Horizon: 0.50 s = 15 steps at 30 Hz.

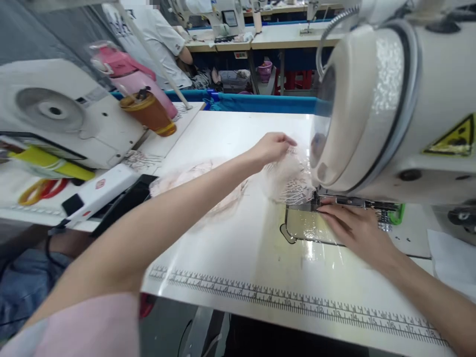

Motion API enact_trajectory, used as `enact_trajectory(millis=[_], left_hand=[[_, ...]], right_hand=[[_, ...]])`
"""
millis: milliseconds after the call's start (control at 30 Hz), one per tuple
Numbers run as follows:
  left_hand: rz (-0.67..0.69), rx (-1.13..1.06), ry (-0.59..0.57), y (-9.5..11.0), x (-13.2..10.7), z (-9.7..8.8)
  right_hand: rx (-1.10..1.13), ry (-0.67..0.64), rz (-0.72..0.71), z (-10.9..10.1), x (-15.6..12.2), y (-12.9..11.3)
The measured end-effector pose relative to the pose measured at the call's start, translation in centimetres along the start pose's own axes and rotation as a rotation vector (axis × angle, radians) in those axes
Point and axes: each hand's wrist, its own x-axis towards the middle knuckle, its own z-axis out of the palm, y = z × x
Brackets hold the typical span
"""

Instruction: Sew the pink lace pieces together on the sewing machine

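A sewing machine [357,109] fills the right side, its needle area low at the front. My left hand [275,148] is closed on a piece of pale pink lace fabric [293,183], lifting its far edge beside the machine head. The lace runs down to the presser foot and blurs in part. My right hand [349,223] lies by the needle plate, fingers stretched toward the presser foot; its fingertips are partly hidden, and I cannot tell whether they pinch anything. More pale lace [197,176] rests on the white table, partly behind my left forearm.
A printed ruler [282,297] runs along the table's front edge. At left are another machine [55,114], a pink bottle [145,84], an amber cup [152,114], yellow and red tape rings [42,191] and a white device [100,191]. A person [148,39] sits beyond.
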Motion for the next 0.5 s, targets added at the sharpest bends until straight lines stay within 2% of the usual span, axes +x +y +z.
enact_trajectory(millis=[67, 133, 200, 300, 333, 367, 400, 500], left_hand=[[0.089, 0.144, 0.078, 0.7, 1.5, 0.6], [0.151, 0.284, 0.107, 0.8, 1.1, 1.0], [0.194, 0.416, 0.092, 0.1, -1.5, 0.9], [0.218, 0.583, 0.105, -1.4, -7.4, -0.7], [0.207, 0.652, 0.153, -2.0, -9.3, -1.6], [0.159, 0.804, 0.267, -2.5, -10.9, -2.5], [0.120, 0.846, 0.343, -3.0, -12.2, -3.4], [0.066, 0.861, 0.408, -4.2, -14.1, -5.6]], right_hand=[[0.007, 0.027, -0.026, -0.2, 0.2, 0.0], [0.008, 0.044, -0.051, -0.2, 0.2, 0.1], [0.000, 0.055, -0.073, 0.0, 0.0, 0.4], [-0.034, 0.090, -0.084, 0.6, -0.4, 0.7], [-0.048, 0.104, -0.083, 0.7, -0.6, 0.7], [-0.063, 0.109, -0.079, 0.9, -0.7, 0.7], [-0.079, 0.109, -0.072, 1.0, -0.7, 0.7], [-0.123, 0.099, -0.061, 1.0, -0.6, 0.4]])
